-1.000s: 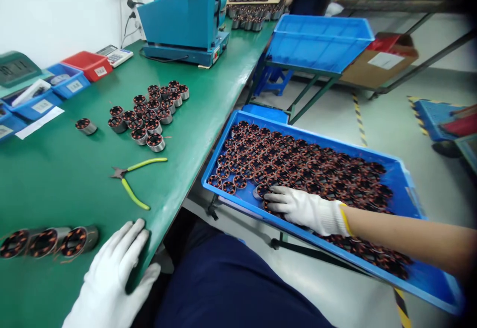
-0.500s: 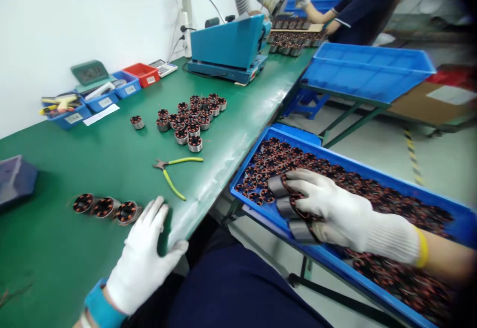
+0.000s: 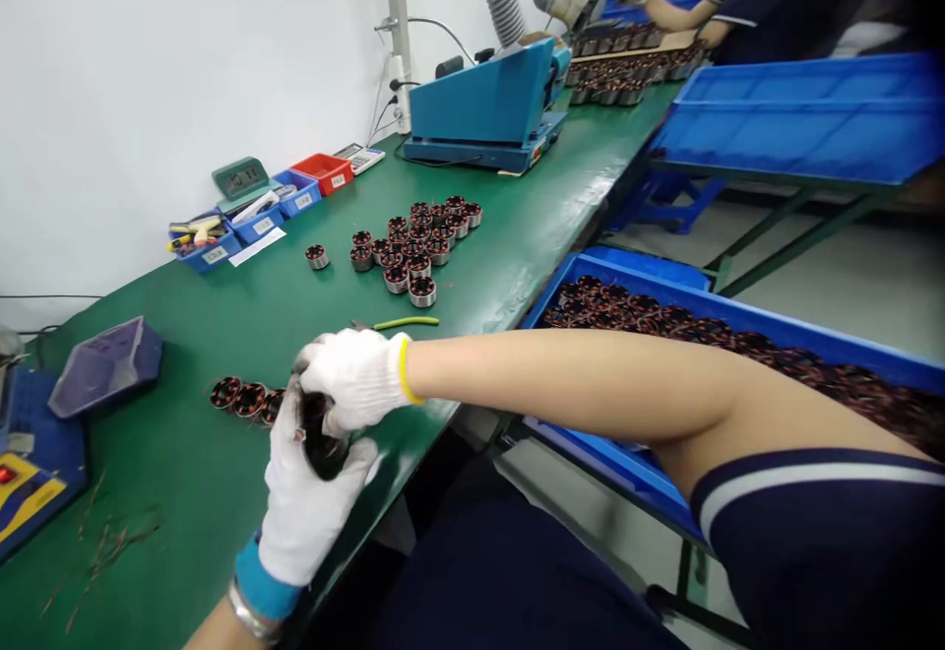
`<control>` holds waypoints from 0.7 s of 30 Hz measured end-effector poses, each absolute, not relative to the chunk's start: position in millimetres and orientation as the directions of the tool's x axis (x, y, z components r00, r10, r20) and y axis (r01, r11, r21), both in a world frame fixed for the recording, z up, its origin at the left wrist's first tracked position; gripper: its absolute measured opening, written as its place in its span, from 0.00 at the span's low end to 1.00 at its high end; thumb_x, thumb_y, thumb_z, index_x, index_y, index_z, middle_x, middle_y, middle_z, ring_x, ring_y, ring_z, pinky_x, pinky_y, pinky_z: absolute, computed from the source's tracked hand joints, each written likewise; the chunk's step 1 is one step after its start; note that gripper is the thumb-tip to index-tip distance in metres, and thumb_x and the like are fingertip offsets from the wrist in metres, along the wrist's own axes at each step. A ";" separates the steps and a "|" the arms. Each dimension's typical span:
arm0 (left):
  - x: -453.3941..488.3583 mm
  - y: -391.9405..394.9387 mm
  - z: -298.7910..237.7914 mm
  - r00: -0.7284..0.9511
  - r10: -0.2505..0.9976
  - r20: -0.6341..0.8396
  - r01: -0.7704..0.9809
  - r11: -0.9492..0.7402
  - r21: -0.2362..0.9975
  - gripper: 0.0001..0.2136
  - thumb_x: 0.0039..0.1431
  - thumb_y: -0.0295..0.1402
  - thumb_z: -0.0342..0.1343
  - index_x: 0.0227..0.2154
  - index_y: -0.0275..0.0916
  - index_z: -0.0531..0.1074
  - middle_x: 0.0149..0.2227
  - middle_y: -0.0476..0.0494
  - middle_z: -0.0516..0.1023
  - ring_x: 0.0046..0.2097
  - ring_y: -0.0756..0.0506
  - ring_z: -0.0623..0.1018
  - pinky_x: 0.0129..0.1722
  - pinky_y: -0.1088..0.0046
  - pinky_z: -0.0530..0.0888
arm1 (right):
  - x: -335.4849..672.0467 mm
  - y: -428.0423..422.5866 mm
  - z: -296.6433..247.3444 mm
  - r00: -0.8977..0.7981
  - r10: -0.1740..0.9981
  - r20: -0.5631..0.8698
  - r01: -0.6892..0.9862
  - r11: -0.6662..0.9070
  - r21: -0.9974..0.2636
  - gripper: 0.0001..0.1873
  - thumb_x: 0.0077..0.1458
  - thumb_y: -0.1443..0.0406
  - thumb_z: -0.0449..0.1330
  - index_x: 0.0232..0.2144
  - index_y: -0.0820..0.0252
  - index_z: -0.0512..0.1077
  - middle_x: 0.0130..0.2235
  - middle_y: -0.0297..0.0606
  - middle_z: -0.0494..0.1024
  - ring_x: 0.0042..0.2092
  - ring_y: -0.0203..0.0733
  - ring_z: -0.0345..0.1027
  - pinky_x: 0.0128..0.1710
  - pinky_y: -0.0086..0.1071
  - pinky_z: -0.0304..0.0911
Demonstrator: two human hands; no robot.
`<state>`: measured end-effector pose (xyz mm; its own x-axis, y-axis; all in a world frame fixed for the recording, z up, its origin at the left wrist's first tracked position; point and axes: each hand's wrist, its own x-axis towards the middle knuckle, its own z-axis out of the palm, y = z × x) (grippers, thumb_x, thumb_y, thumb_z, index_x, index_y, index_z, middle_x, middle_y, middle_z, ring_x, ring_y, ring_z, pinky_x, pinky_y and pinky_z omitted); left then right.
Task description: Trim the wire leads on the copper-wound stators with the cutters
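Observation:
Dark, wire-wound motor stators [image 3: 325, 445] sit between my two white-gloved hands near the table's front edge; how many is hidden by the gloves. My right hand [image 3: 352, 374] grips them from above, fingers bent over them. From the near side my left hand [image 3: 306, 492] curls round them, thumb and fingers on opposite sides. Just left of the hands stands a short row of stators [image 3: 249, 400] with copper windings facing up, its right end partly covered by the left fingers. Behind the right hand lie green-handled side cutters [image 3: 406, 323], partly hidden by it.
A cluster of stators [image 3: 417, 248] stands farther back, with one single stator [image 3: 317, 256] apart. A blue crate [image 3: 753, 310] full of stators is at right, under my right arm. Purple bin [image 3: 110, 364], wire scraps [image 3: 107, 547] and blue machine [image 3: 479, 108] are around; a co-worker [image 3: 679, 12] works beyond.
My right hand has carried stators from the blue crate leftward to the table. My left hand, flat on the table before, now closes round them. The view has shifted left.

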<state>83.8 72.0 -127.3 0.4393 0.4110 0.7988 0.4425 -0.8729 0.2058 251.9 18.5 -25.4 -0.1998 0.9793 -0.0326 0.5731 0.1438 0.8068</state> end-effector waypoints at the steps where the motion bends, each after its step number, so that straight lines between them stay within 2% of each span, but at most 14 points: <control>1: 85.4 71.3 -125.4 0.447 0.390 0.805 0.473 -0.867 0.157 0.40 0.53 0.45 0.60 0.65 0.38 0.50 0.59 0.37 0.60 0.57 0.38 0.65 0.57 0.57 0.66 | 266.1 6.3 -24.8 -0.192 0.981 -0.038 0.594 0.146 0.791 0.39 0.47 0.46 0.02 0.63 0.30 0.13 0.63 0.26 0.34 0.70 0.11 0.33 0.68 0.08 0.67; 2: 86.6 71.2 -123.4 0.473 0.337 0.814 0.483 -0.872 0.080 0.36 0.54 0.43 0.59 0.63 0.38 0.53 0.58 0.38 0.62 0.57 0.38 0.65 0.57 0.58 0.66 | 284.5 -9.5 -27.6 -0.164 0.986 0.001 0.623 0.103 0.775 0.37 0.49 0.49 -0.01 0.63 0.36 0.07 0.63 0.28 0.31 0.70 0.10 0.30 0.68 0.09 0.67; 4: 87.8 73.0 -119.7 0.543 0.192 0.817 0.447 -0.890 -0.088 0.27 0.57 0.40 0.57 0.57 0.37 0.60 0.56 0.40 0.65 0.59 0.39 0.64 0.59 0.57 0.63 | 328.9 -46.2 -45.0 0.061 0.998 0.013 0.714 -0.053 0.698 0.33 0.50 0.51 -0.04 0.60 0.34 0.03 0.63 0.23 0.28 0.67 0.03 0.22 0.70 0.09 0.67; 6: 87.7 75.8 -117.0 0.585 0.120 0.802 0.421 -0.890 -0.174 0.21 0.59 0.38 0.55 0.53 0.37 0.63 0.54 0.41 0.66 0.59 0.40 0.63 0.59 0.57 0.63 | 374.0 -80.0 -77.3 0.314 0.943 -0.110 0.732 -0.167 0.660 0.35 0.51 0.54 -0.10 0.61 0.32 0.06 0.63 0.19 0.29 0.62 -0.03 0.15 0.75 0.00 0.62; 8: 87.4 77.6 -114.9 0.600 0.115 0.791 0.420 -0.887 -0.189 0.19 0.60 0.38 0.54 0.52 0.37 0.64 0.54 0.41 0.66 0.58 0.40 0.64 0.58 0.57 0.63 | 409.0 -101.5 -118.8 0.490 0.839 -0.238 0.709 -0.224 0.669 0.36 0.52 0.58 -0.11 0.61 0.30 0.08 0.63 0.18 0.28 0.59 -0.03 0.11 0.83 -0.07 0.53; 10: 87.1 77.7 -112.8 0.616 0.146 0.774 0.439 -0.880 -0.184 0.19 0.60 0.38 0.53 0.52 0.36 0.64 0.55 0.40 0.66 0.59 0.40 0.64 0.58 0.56 0.63 | 428.4 -107.5 -160.9 0.496 0.823 -0.276 0.722 -0.215 0.657 0.36 0.53 0.58 -0.04 0.64 0.30 0.12 0.63 0.24 0.28 0.61 0.00 0.12 0.85 -0.06 0.50; 11: 87.1 77.4 -111.7 0.627 0.162 0.762 0.451 -0.873 -0.186 0.19 0.61 0.39 0.53 0.52 0.36 0.64 0.54 0.40 0.66 0.59 0.39 0.63 0.58 0.55 0.63 | 432.7 -105.2 -179.6 0.470 0.842 -0.266 0.731 -0.202 0.652 0.36 0.52 0.55 0.01 0.64 0.30 0.13 0.63 0.30 0.26 0.65 0.05 0.15 0.85 -0.01 0.51; 13: 87.1 76.4 -109.5 0.647 0.202 0.735 0.485 -0.853 -0.193 0.20 0.61 0.41 0.52 0.51 0.36 0.65 0.54 0.39 0.66 0.58 0.38 0.63 0.57 0.54 0.63 | 434.4 -93.9 -209.1 0.390 0.893 -0.224 0.752 -0.168 0.638 0.36 0.50 0.53 0.08 0.63 0.29 0.13 0.62 0.38 0.22 0.71 0.23 0.19 0.87 0.13 0.53; 15: 87.4 75.5 -107.5 0.659 0.234 0.714 0.514 -0.834 -0.201 0.19 0.61 0.43 0.52 0.50 0.37 0.65 0.54 0.39 0.66 0.58 0.38 0.64 0.56 0.53 0.64 | 433.2 -79.9 -227.4 0.312 0.929 -0.198 0.775 -0.128 0.618 0.36 0.50 0.54 0.08 0.63 0.29 0.13 0.63 0.37 0.23 0.71 0.34 0.20 0.86 0.19 0.55; 17: 88.0 74.7 -106.4 0.659 0.253 0.708 0.534 -0.820 -0.204 0.19 0.61 0.44 0.51 0.50 0.37 0.66 0.54 0.40 0.66 0.57 0.38 0.65 0.56 0.52 0.65 | 433.1 -68.8 -237.0 0.274 0.942 -0.194 0.791 -0.106 0.603 0.36 0.51 0.55 0.05 0.63 0.27 0.18 0.63 0.33 0.28 0.70 0.35 0.22 0.84 0.19 0.56; 21: 88.8 73.2 -105.5 0.659 0.238 0.714 0.537 -0.814 -0.224 0.18 0.61 0.42 0.52 0.49 0.37 0.65 0.54 0.40 0.66 0.57 0.38 0.65 0.56 0.52 0.64 | 435.5 -58.3 -240.8 0.286 0.931 -0.226 0.799 -0.102 0.593 0.39 0.51 0.56 0.01 0.61 0.22 0.26 0.63 0.26 0.36 0.68 0.28 0.25 0.79 0.17 0.61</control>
<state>88.8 73.2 -105.5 0.6587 0.2379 0.7138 0.5366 -0.8136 -0.2240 435.5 -58.3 -240.8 0.2861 0.9313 -0.2256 0.7987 -0.1017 0.5931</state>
